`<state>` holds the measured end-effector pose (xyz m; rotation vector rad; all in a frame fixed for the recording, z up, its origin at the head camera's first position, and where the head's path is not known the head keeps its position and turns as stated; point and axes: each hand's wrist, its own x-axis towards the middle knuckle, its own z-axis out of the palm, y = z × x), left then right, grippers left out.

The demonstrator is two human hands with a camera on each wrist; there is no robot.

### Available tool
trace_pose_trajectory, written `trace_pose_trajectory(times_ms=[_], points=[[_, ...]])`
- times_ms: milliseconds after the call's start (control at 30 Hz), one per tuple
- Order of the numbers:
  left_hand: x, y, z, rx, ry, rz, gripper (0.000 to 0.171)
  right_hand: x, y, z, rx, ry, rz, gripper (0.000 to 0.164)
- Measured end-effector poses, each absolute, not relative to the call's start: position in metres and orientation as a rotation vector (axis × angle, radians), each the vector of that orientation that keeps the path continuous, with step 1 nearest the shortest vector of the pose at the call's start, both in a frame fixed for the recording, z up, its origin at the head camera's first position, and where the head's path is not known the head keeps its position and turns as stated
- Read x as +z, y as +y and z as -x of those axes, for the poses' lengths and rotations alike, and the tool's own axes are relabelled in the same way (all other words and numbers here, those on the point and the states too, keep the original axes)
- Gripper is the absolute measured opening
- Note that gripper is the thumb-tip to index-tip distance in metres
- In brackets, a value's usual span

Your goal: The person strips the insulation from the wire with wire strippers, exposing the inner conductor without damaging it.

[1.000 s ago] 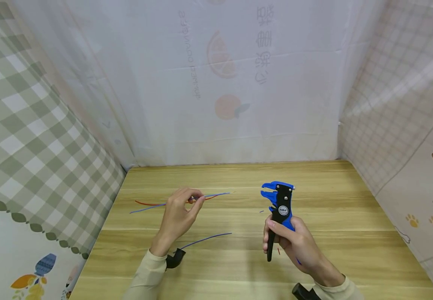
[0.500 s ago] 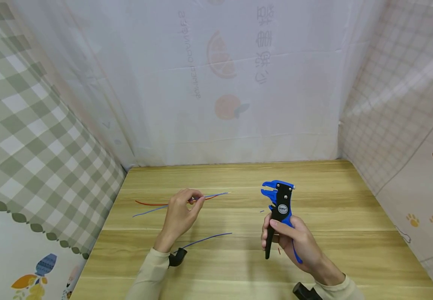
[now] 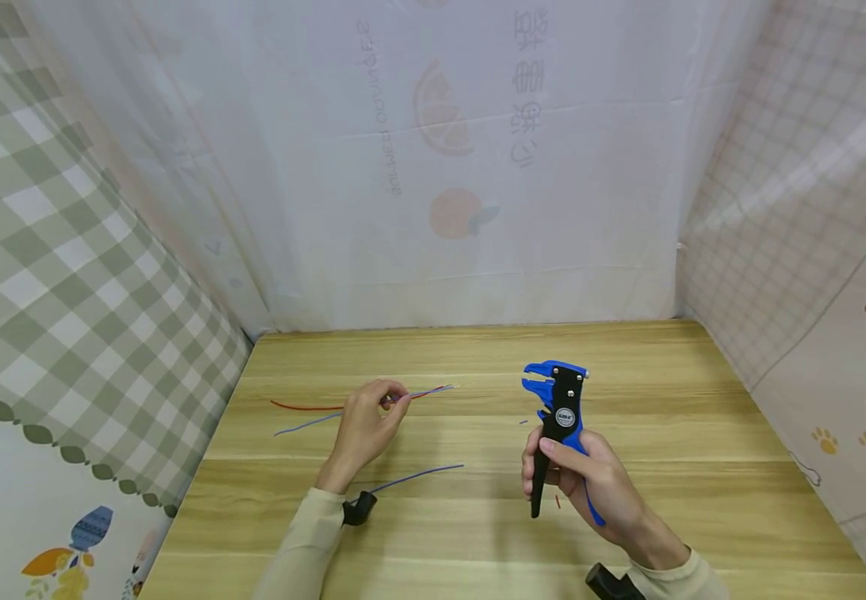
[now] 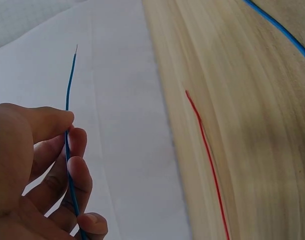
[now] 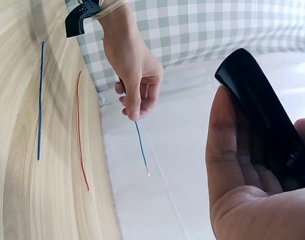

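My left hand (image 3: pixel 365 429) pinches a blue wire (image 4: pixel 71 82) between thumb and fingers, raised above the table. A short bare metal end shows at the wire's tip in both wrist views. My right hand (image 3: pixel 601 492) grips a blue and black wire stripper (image 3: pixel 563 417) by its handles, with the tool's jaws apart and pointing left. Nothing sits between those jaws. Beneath the left hand a red wire (image 4: pixel 208 145) lies on the table. In the right wrist view a black handle (image 5: pixel 257 105) of the stripper hides part of the palm.
A second blue wire (image 3: pixel 421 475) lies on the wooden table (image 3: pixel 673 433), nearer the front. Small blue (image 3: pixel 523 422) and red (image 3: pixel 558 502) scraps lie near the stripper. Cloth walls (image 3: pixel 312 250) border the table at the back and sides.
The left hand has shifted slightly right, carrying the blue wire with it. The stripper has tilted a little and its handles have spread since the first frame.
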<state>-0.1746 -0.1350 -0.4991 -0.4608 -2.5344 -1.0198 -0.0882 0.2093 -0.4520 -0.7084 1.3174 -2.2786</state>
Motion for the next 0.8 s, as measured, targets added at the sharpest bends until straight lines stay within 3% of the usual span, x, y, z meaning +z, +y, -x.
trace_pose_trajectory(times_ms=[800], points=[[-0.538, -0.144, 0.199, -1.060, -2.695, 0.356, 0.006, -0.456, 0.206, 0.089, -2.305, 1.338, 0.687, 0.034]])
